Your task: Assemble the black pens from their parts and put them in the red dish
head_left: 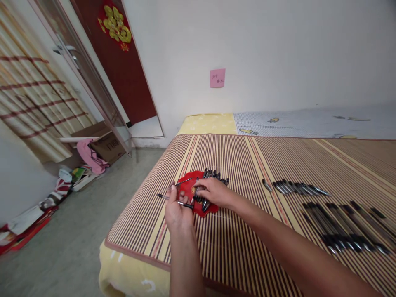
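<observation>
My left hand (pixel 180 212) is closed on a pen (pixel 179 202) with a clear barrel and black ends, held slanting across the fingers. A thin dark rod (pixel 184 181), which looks like a pen refill, sticks out above the left thumb. Over a red scalloped tray (pixel 187 178), my right hand (pixel 212 192) has its fingers bent together near a small dark piece, partly hidden, so I cannot tell exactly what they grip. Several black pen parts (pixel 213 173) lie on the tray around and behind the right hand.
On the striped bamboo mat (pixel 235 247), rows of clear pen pieces (pixel 297 187) and black-ended pens (pixel 337 227) lie to the right. A lone short piece (pixel 266 185) lies nearer. The bed's left edge drops to the floor (pixel 89 222). A pink note (pixel 217 78) is on the wall.
</observation>
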The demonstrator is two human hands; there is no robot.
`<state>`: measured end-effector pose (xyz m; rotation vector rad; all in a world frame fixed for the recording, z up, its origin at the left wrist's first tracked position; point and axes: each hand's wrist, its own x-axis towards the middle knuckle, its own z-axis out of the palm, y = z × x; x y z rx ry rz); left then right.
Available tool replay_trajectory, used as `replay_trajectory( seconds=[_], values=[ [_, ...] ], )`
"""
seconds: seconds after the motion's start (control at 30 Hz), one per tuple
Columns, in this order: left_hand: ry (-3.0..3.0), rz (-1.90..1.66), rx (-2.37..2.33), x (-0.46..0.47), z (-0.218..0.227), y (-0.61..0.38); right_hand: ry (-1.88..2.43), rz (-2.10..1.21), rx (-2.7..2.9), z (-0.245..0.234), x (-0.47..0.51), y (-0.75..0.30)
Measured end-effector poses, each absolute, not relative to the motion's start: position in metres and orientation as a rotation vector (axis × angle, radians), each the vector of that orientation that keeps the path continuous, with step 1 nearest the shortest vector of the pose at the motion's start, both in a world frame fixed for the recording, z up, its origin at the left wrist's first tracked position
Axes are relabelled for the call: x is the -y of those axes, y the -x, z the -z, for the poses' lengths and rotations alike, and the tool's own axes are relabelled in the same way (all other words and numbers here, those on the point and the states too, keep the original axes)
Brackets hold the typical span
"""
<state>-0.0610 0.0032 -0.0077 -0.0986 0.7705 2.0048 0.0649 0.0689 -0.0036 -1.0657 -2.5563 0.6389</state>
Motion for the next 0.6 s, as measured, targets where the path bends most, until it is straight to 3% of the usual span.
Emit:
replay_trajectory(
  seconds=[0.4,0.6],
  values=[
    [0.097,-2.056,-0.857,-0.006,0.019,0.066,1.219,-0.176,2.852,-0.005,-0.053,-0.098],
    [0.147,-2.023,-0.918,-0.006,0.016,0.065,1.083,-0.263,2.842,-0.001,-0.066,-0.09]
  ],
)
